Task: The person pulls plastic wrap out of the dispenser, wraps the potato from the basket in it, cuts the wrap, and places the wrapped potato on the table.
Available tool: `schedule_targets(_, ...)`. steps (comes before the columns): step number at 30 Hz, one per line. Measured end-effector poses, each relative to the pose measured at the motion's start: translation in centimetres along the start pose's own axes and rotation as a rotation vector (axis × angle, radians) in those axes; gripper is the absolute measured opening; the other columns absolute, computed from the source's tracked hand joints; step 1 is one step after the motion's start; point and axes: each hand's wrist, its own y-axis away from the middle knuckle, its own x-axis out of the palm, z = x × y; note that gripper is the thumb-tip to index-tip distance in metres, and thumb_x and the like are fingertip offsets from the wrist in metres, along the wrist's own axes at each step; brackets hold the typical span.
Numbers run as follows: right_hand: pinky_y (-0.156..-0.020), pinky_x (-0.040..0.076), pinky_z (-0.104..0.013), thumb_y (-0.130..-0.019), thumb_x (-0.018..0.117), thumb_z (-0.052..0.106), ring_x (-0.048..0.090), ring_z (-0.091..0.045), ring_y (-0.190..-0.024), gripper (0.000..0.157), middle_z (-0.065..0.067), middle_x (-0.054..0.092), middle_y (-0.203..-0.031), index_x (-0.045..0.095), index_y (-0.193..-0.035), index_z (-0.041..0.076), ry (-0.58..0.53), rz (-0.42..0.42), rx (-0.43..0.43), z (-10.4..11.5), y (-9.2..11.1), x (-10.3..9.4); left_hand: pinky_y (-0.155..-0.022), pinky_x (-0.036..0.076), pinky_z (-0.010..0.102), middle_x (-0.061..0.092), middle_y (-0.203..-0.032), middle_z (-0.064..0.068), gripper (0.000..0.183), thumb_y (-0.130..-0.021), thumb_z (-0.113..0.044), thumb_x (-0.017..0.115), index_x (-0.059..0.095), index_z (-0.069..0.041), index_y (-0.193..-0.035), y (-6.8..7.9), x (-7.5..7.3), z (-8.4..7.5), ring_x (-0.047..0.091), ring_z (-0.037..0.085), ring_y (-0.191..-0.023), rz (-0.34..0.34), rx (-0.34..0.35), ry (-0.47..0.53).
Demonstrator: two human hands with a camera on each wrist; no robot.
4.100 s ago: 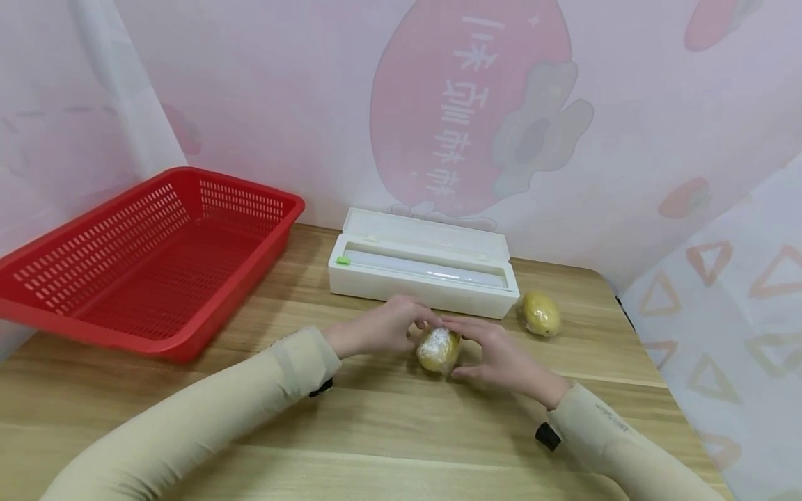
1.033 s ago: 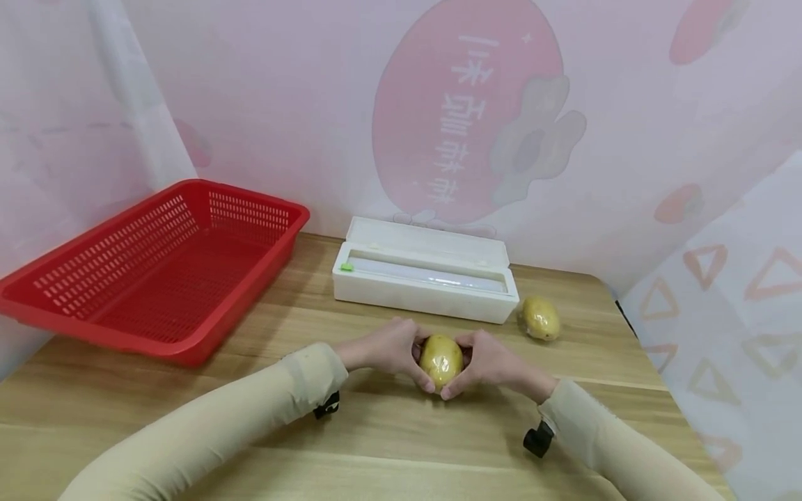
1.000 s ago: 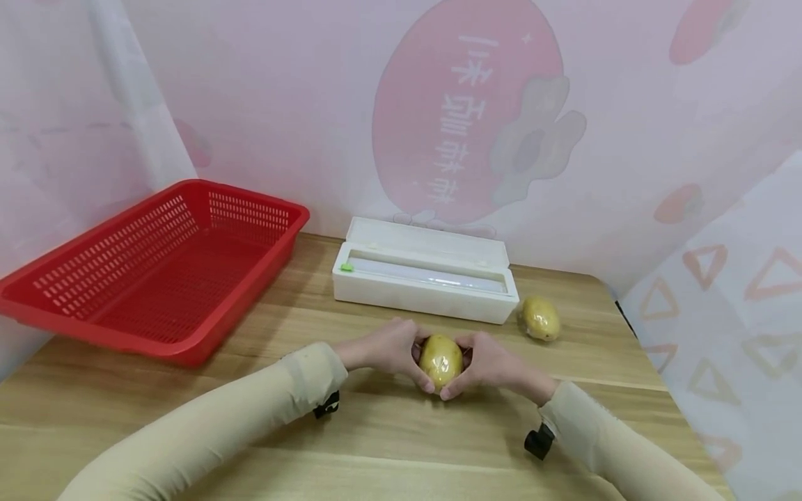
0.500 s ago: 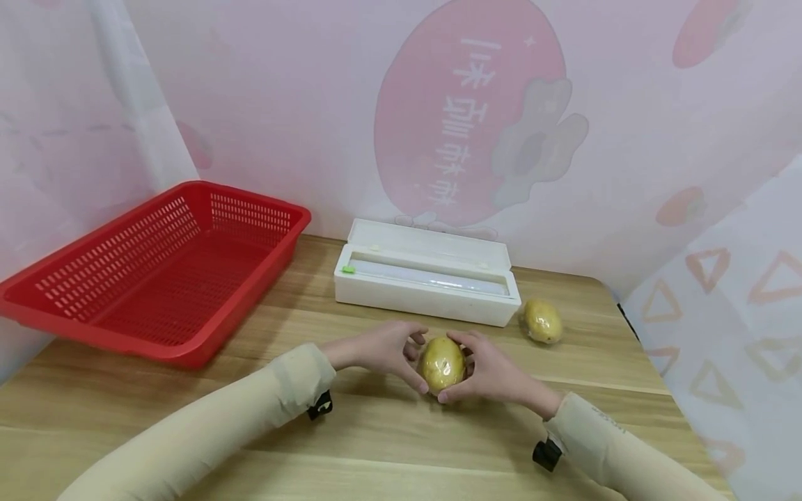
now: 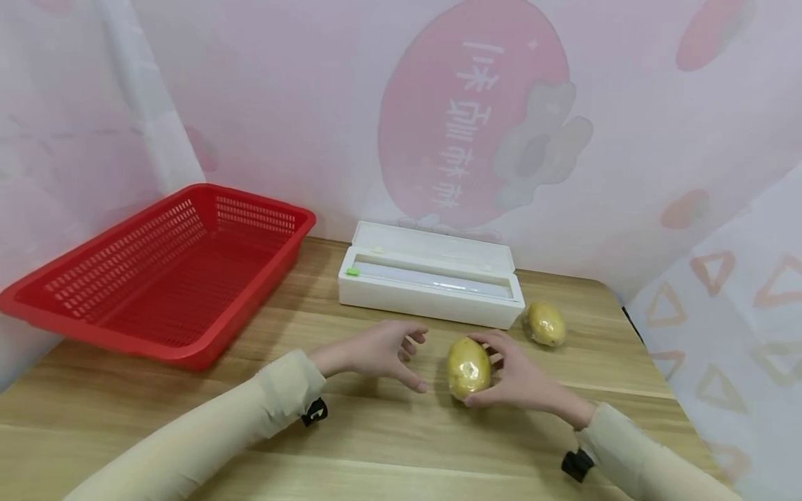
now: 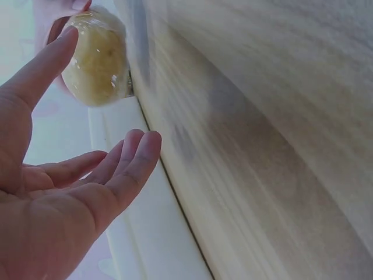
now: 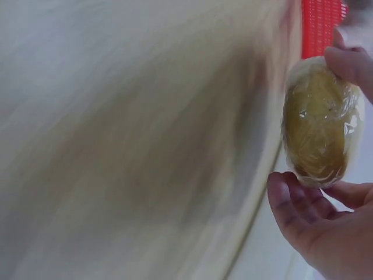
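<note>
A yellow potato [image 5: 468, 369] in cling film is held between the thumb and fingers of my right hand [image 5: 526, 376]. In the right wrist view the film around the potato [image 7: 319, 125] looks wrinkled and shiny, with the thumb at one end and fingertips at the other. My left hand [image 5: 379, 353] is apart from it, to its left, fingers loosely bent around nothing. The left wrist view shows that left hand [image 6: 76, 198] with its palm bare, and the potato [image 6: 96, 61] beyond the thumb. A second wrapped potato [image 5: 545, 324] lies at the right.
A white cling film box [image 5: 432, 309] stands behind the hands, its lid [image 5: 432, 245] raised and a roll inside. To the left is a red plastic basket [image 5: 207, 351] with slotted walls. Everything stands on a wooden table [image 5: 376, 445] against a printed curtain.
Both hands were around the potato a second ago. The left hand has let go and drawn left, while the right hand has moved right with the potato.
</note>
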Motion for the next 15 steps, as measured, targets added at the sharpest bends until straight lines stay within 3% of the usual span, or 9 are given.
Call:
schedule_targets(8,-0.079,0.053,-0.032,-0.06,0.096,0.022,0.054,-0.025,-0.101,0.093,-0.008,0.052,-0.125,0.05,-0.138,0.004,0.047,-0.1,-0.061,-2.4,4.5,-6.5,-0.093,0.049,0.041,0.05,-0.138,0.02,0.093,-0.075,-0.033,0.087,0.039,0.004,-0.145,0.5,0.0,-0.2,0.055,0.033,-0.118,-0.009,0.051,0.004)
schedule_targets(12,-0.08,0.052,-0.026,-0.058,0.096,0.008,0.056,-0.018,-0.1,0.096,-0.01,0.053,-0.127,0.047,-0.14,0.001,0.076,-0.13,-0.11,-3.7,6.2,-10.5,-0.096,0.047,0.04,0.05,-0.138,0.018,0.09,-0.076,-0.033,0.087,0.04,0.002,-0.145,1.0,-0.1,-0.1,0.055,0.03,-0.118,-0.024,0.076,-0.065)
schedule_targets(15,-0.082,0.049,-0.019,-0.059,0.094,0.0,0.056,-0.011,-0.099,0.096,-0.007,0.052,-0.128,0.045,-0.142,-0.001,0.109,-0.172,-0.094,-4.9,6.9,-13.6,-0.096,0.046,0.037,0.05,-0.137,0.018,0.088,-0.077,-0.032,0.086,0.041,0.002,-0.144,1.3,0.0,-0.1,0.056,0.029,-0.117,-0.032,0.103,-0.129)
